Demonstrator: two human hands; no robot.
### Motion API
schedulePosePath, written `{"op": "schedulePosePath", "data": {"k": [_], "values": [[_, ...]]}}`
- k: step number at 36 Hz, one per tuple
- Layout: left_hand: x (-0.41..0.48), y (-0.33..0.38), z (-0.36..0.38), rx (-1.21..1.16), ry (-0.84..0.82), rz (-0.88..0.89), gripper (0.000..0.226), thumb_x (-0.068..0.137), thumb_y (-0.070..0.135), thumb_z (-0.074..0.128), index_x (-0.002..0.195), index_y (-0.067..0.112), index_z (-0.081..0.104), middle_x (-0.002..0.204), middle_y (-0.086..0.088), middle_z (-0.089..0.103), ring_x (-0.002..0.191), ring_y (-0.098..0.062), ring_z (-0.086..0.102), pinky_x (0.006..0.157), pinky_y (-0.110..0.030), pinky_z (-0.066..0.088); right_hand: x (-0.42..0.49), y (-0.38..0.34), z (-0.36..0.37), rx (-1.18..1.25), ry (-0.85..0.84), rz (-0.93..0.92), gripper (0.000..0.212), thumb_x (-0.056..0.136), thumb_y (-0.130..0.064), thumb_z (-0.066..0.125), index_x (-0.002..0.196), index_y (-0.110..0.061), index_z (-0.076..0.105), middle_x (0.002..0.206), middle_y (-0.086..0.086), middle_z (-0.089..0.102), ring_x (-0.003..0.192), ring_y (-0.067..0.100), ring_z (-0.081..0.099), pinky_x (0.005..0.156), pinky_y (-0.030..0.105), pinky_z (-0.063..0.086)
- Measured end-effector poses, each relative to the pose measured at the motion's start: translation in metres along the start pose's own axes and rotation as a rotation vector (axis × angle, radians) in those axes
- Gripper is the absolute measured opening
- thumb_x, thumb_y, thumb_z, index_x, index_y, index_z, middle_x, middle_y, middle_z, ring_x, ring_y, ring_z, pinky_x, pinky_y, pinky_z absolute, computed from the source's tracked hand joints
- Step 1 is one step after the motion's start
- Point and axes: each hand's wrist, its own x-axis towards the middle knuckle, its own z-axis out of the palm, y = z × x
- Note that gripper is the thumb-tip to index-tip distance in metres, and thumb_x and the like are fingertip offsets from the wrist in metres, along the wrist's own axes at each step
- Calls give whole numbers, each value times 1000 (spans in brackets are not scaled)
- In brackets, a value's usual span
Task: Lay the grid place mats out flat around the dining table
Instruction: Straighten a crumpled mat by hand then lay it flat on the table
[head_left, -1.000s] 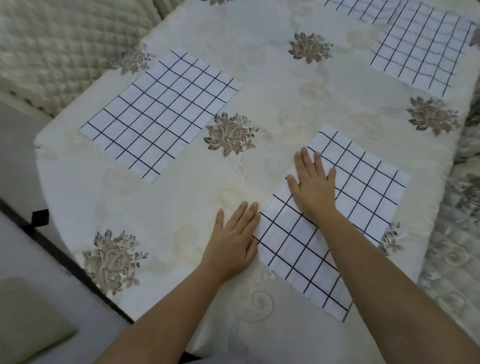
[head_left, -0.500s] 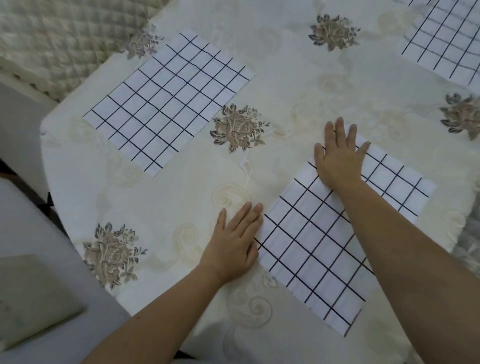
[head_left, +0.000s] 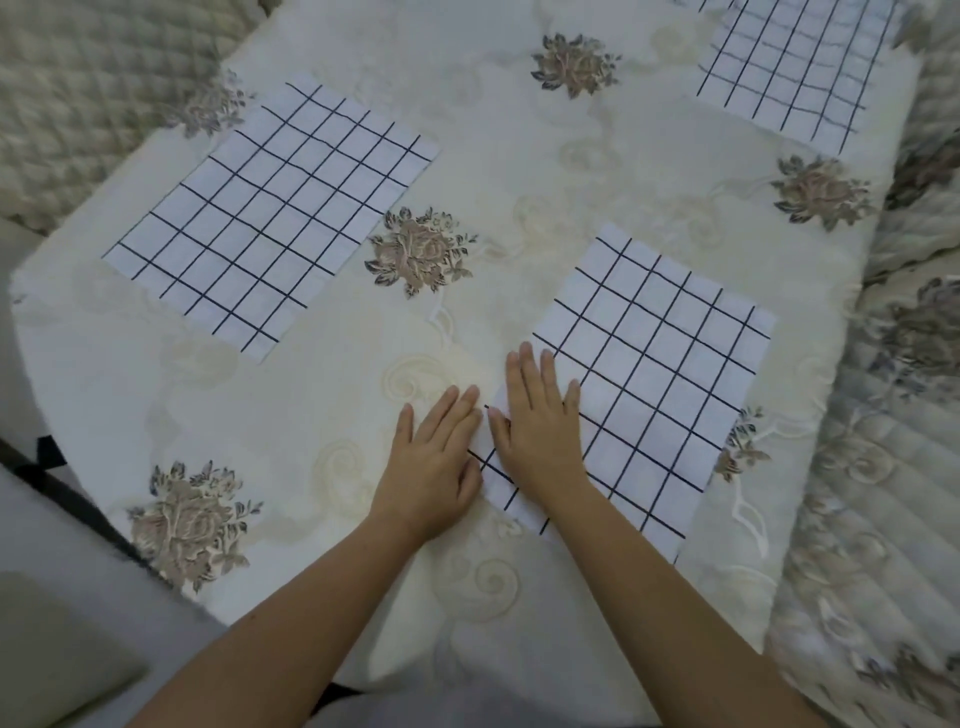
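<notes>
Three white place mats with a black grid lie flat on the cream floral tablecloth (head_left: 322, 415). The near mat (head_left: 654, 374) is under my hands. My right hand (head_left: 540, 426) lies flat with straight fingers on that mat's left part. My left hand (head_left: 431, 457) lies flat beside it, its fingertips at the mat's left edge, mostly on the cloth. A second mat (head_left: 275, 208) lies at the left. The third mat (head_left: 795, 57) lies at the far right, cut off by the top of the view.
The table's rounded edge runs along the left and bottom. Quilted cushioned seats stand at the far left (head_left: 78, 104) and along the right (head_left: 893, 519). A pale seat corner (head_left: 47, 649) shows at the bottom left over a grey floor.
My right hand has slid back from the mat's far corner to its near left part, ending next to my left hand. The left hand has stayed in place.
</notes>
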Motion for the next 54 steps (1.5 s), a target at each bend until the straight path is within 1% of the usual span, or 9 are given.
{"op": "schedulePosePath", "data": {"k": [23,29,34,38,41,44,47,51,54], "values": [[-3,-1,4,88,-91,9,61,88,37,28,144,14,31,153,-2,23,141,-18,20,107,-55,21,-96,89,-14,29,93,434,60,91,-39,25,141,-9,39,150,11,33,138,35,29,101,65,26],[-1,3,-4,-38,-123,-53,67,85,44,13,147,22,24,156,9,9,144,-10,7,115,-41,5,-99,82,-29,532,336,625,59,88,-26,38,140,0,34,152,13,26,141,24,22,117,40,15],[20,15,-20,-294,-1,-239,34,89,26,51,118,11,60,137,0,46,122,-22,41,90,-33,36,-107,72,-42,793,396,855,49,90,-7,48,138,-6,39,140,6,40,131,18,37,111,29,27],[49,16,-33,-418,-189,-496,25,85,25,61,102,7,64,120,-8,48,105,-25,53,82,-34,49,-101,66,-44,816,429,1080,45,86,-9,53,130,-5,46,127,9,50,117,24,50,96,29,37],[66,11,-41,-339,-361,-520,28,81,21,60,100,1,66,112,-14,60,94,-30,62,75,-35,51,-99,66,-46,882,367,1286,9,85,-10,59,92,-9,53,88,7,49,75,22,49,67,28,40],[75,8,-44,-379,-464,-488,22,78,11,58,93,-3,65,101,-18,67,89,-30,65,64,-31,46,-97,72,-42,829,237,1358,40,82,-9,64,59,-15,32,59,5,32,50,18,33,48,26,27],[78,7,-45,-402,-497,-462,15,78,7,56,90,1,63,100,-16,67,90,-29,65,62,-27,40,-95,68,-50,732,110,1438,25,82,-15,67,78,2,49,79,14,51,74,29,54,66,30,41],[78,6,-48,-426,-511,-420,6,77,5,54,73,1,53,100,-20,65,94,-31,63,70,-33,49,-90,64,-60,638,35,1476,43,78,-22,69,107,8,58,104,23,60,102,37,58,74,34,46],[77,4,-50,-464,-512,-384,33,75,2,53,53,12,31,70,-22,57,99,-24,58,47,-24,30,-82,60,-60,581,48,1486,32,78,-15,65,102,6,59,104,23,61,103,38,58,83,38,50]]}}
